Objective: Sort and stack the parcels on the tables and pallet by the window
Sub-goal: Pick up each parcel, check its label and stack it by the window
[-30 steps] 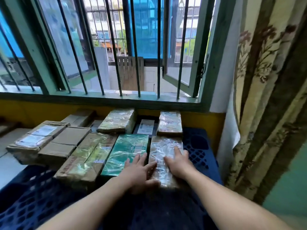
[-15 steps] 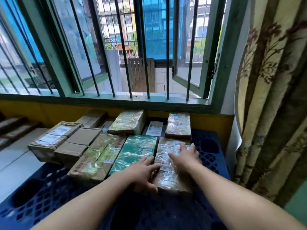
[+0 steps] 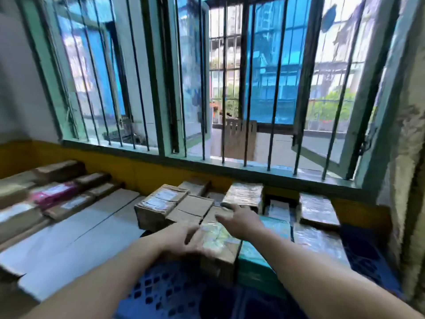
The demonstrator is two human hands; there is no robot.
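Several parcels lie side by side on a blue plastic pallet [image 3: 161, 295] under the barred window. My left hand [image 3: 184, 240], blurred, lies with straight fingers against the left side of a long brown taped parcel [image 3: 218, 247]. Over the far end of that parcel is my right hand [image 3: 239, 218], its fingers spread and holding nothing. To the right of it sit a green parcel [image 3: 255, 270] and a clear-wrapped parcel [image 3: 317, 242]. Two cardboard boxes [image 3: 161, 203] stand to its left. More wrapped parcels [image 3: 318, 208] lie at the back.
A white table [image 3: 69, 238] on the left carries a row of brown parcels and a pink one [image 3: 54, 194] along its far side. The yellow wall and window sill [image 3: 230, 166] close off the back. A patterned curtain [image 3: 407, 180] hangs at the right.
Both hands have left the clear-wrapped parcel and moved left to the long brown taped parcel. The view has swung left, bringing the white table and its parcels into sight.
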